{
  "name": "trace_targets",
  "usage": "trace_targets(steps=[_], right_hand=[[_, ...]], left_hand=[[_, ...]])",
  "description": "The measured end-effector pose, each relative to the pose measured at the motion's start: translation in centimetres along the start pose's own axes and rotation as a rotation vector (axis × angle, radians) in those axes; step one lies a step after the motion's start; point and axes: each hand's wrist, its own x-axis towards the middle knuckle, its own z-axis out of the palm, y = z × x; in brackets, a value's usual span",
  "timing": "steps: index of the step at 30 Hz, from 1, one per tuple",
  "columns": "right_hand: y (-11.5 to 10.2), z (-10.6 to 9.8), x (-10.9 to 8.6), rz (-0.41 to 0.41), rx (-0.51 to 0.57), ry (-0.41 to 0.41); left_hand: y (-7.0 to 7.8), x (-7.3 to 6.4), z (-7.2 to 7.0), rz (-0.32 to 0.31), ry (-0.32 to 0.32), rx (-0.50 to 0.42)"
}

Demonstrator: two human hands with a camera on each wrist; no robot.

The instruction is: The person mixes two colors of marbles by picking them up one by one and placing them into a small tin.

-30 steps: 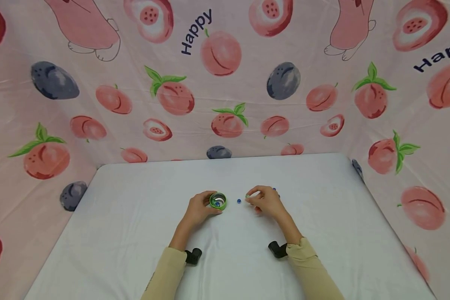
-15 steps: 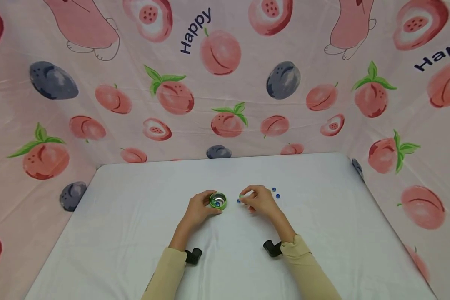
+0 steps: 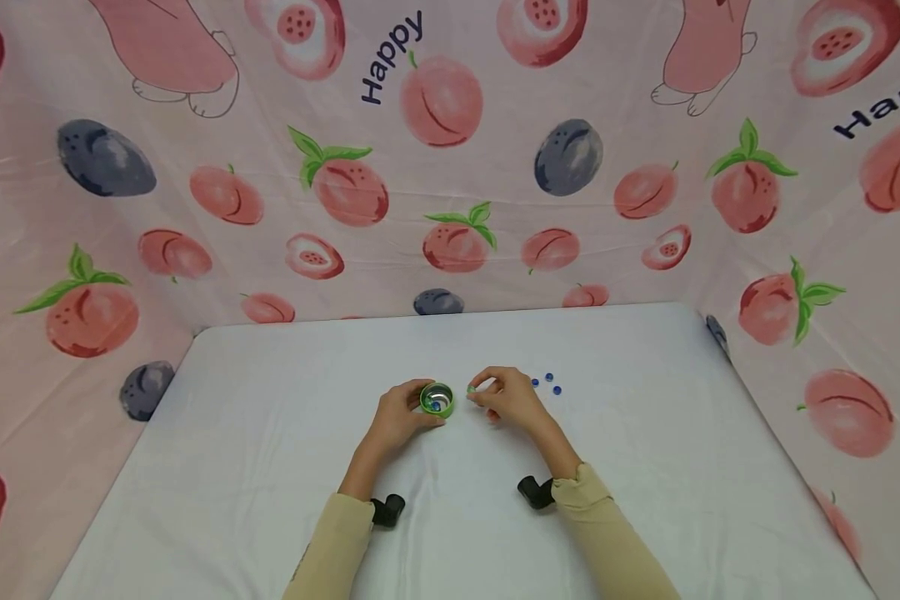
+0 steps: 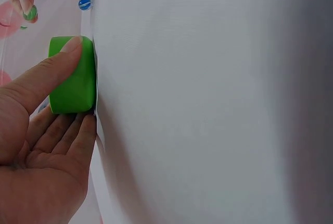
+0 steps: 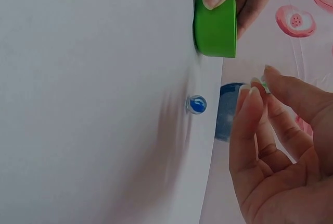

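Observation:
My left hand point(image 3: 400, 417) grips a small round green cup point(image 3: 426, 412) with a shiny metal-looking inside, its thumb on the near side in the head view. Inside the cup lies a blue marble point(image 3: 436, 407); other contents are too small to tell. Just right of the cup, my right hand point(image 3: 512, 398) pinches a green marble point(image 4: 31, 12) between thumb and fingertips, above the table. A clear marble with a blue swirl point(image 5: 197, 104) lies on the table near both the cup and the right hand in the right wrist view.
Behind the right hand, several blue marbles point(image 3: 557, 390) lie loose on the white tabletop point(image 3: 285, 367). A pink fruit-patterned cloth point(image 3: 495, 175) hangs at the back and sides. Each wrist carries a black camera point(image 3: 536, 493).
My right hand has moved left towards the cup with the green marble. Blue marbles formerly covered by it now show behind it, while the one near its fingertips has dropped from the head view.

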Motion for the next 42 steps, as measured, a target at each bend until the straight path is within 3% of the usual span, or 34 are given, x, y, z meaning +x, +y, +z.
trace_targets(steps=[35,42], right_hand=[[0.2,3.1,1.7,-0.06,-0.009,-0.077],[0.2,3.4,1.6,-0.037,0.0,-0.086]], left_hand=[[0.0,0.0,0.0,0.001,-0.007,-0.007],[-0.2,0.0,0.0,0.005,-0.002,-0.007]])
